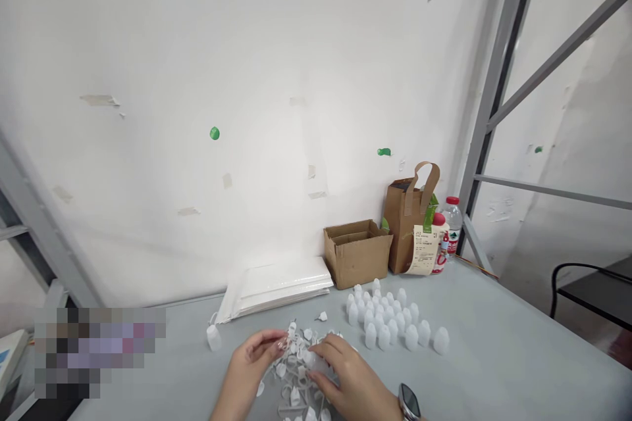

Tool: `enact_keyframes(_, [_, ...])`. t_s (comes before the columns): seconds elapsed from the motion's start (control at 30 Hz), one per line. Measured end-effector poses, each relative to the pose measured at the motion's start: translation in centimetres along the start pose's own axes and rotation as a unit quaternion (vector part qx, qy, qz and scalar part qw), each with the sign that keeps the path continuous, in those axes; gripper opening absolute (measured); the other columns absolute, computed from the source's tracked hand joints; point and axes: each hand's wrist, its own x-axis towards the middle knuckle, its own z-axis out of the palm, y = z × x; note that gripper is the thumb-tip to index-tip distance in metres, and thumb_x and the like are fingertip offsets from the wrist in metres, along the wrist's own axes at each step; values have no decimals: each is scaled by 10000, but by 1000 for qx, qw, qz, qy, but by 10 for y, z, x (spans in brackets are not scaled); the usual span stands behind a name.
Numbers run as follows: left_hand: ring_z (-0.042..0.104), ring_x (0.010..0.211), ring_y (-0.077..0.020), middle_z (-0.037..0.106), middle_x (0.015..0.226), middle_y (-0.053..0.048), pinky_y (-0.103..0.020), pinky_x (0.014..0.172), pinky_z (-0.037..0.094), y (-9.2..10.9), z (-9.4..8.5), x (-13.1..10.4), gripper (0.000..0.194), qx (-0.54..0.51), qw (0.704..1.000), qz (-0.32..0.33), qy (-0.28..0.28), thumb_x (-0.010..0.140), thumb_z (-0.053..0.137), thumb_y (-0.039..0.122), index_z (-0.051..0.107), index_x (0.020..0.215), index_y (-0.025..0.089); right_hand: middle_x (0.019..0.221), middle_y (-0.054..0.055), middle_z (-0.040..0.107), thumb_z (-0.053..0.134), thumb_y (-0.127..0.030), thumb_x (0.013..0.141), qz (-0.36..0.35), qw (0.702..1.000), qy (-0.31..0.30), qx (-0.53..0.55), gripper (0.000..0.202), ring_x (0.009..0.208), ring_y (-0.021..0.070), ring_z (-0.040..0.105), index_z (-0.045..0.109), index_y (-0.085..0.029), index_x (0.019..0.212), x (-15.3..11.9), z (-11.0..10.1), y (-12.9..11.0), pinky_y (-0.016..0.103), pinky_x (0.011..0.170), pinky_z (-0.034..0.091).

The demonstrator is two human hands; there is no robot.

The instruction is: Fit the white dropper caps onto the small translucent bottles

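- head view looks down at a grey table point(494, 355) set against a white wall, with both hands at the bottom centre of the frame.
- left hand point(249, 365) sits at the bottom, just left of centre, its fingertips pinched on a small white plastic piece point(291, 329) at the upper edge of a pile.
- right hand point(345, 378) lies just right of it, fingers curled over a small translucent bottle point(318, 363) and grasping it; a wristwatch point(409, 401) shows at the wrist near the bottom edge.
- pile of white plastic pieces point(296, 385) lies loose on the table between and under the two hands, at the bottom centre.
- cluster of small capped translucent bottles point(390, 322) stands upright just right of and above the right hand.
- one lone bottle point(214, 337) stands apart, left of the left hand.
- stack of flat white packets point(281, 289) lies near the wall, above the hands.
- open cardboard box point(358, 253) stands right of the packets, with a brown paper bag point(409, 217) beside it and a water bottle with a red cap point(451, 223) beyond that.
- grey metal frame point(494, 92) rises at the right of the frame.
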Motion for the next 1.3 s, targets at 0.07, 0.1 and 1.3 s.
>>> enact_keyframes(0.07, [662,701,-237,726,657,-41,-324,686,532,-2,1,1,346,11,1000,0,3,405,751,458,688,605,183,1026,84,597,567,-161,794,0,1000,-2,0,268,955,201,562,568,-196,1059,0,0,1,298,848,447])
enact_keyframes(0.1, [656,669,-226,716,630,-33,-317,665,528,-3,2,1,331,14,1000,2,4,412,746,456,681,588,184,1023,83,597,564,-159,794,0,1000,-3,0,267,953,201,562,568,-196,1059,0,0,1,298,846,448])
enact_keyframes(1.3, [574,1054,-294,743,851,-43,-353,934,428,0,1,-16,239,15,983,78,164,549,707,400,675,702,220,882,87,598,590,-143,776,-2,998,49,-35,209,835,221,576,592,-154,985,1,6,1,336,741,492])
